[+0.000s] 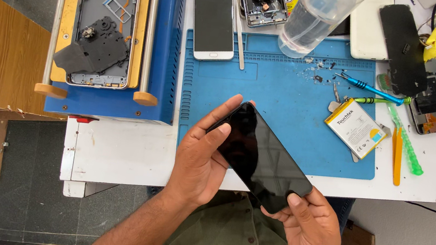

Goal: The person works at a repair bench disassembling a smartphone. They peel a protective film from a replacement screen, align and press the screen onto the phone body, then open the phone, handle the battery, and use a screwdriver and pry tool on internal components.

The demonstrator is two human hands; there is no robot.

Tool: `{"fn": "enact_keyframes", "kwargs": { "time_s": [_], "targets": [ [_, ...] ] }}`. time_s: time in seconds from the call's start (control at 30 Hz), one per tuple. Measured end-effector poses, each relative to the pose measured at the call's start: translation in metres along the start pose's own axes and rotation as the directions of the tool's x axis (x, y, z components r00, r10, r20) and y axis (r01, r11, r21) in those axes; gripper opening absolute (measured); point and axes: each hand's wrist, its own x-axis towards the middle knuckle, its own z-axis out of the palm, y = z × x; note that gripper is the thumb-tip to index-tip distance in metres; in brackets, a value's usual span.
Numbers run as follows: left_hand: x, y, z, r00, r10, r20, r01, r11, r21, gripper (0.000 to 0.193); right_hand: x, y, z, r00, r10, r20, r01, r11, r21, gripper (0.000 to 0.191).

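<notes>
I hold a black smartphone (263,157) with a dark screen, tilted, over the front edge of a blue work mat (285,100). My left hand (200,158) grips its upper left side, thumb on the glass. At the phone's lower end my right hand (312,229) supports it, thumb pressed on the bottom corner.
A blue heating machine (113,41) carries an opened phone frame (104,24). On the white table (117,152) lie a white phone (213,19), a clear plastic bottle (315,19), a phone battery (355,127), a blue screwdriver (367,88), a green tool (405,139), orange tweezers (397,157) and phone parts (418,62).
</notes>
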Motion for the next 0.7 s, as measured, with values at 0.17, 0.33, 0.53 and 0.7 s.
{"fn": "enact_keyframes", "kwargs": {
  "time_s": [0.17, 0.33, 0.53, 0.7],
  "targets": [
    [0.003, 0.000, -0.012, 0.987, -0.023, -0.160, 0.053, 0.982, 0.184, 0.043, -0.003, -0.002, 0.003, 0.984, 0.005, -0.180, -0.050, 0.968, -0.246, 0.037],
    [0.001, -0.003, -0.016, 0.985, 0.022, -0.174, 0.019, 0.972, 0.233, 0.035, -0.002, -0.004, 0.010, 0.986, 0.009, -0.164, -0.061, 0.948, -0.313, 0.038],
    [-0.005, -0.006, -0.009, 0.986, 0.070, -0.149, -0.023, 0.955, 0.297, 0.035, 0.001, -0.001, 0.010, 0.972, 0.017, -0.234, -0.092, 0.946, -0.312, 0.037],
    [-0.010, -0.006, -0.003, 0.985, 0.100, -0.138, -0.031, 0.900, 0.434, 0.036, 0.001, 0.002, 0.003, 0.966, 0.019, -0.258, -0.098, 0.950, -0.297, 0.035]
  ]
}}
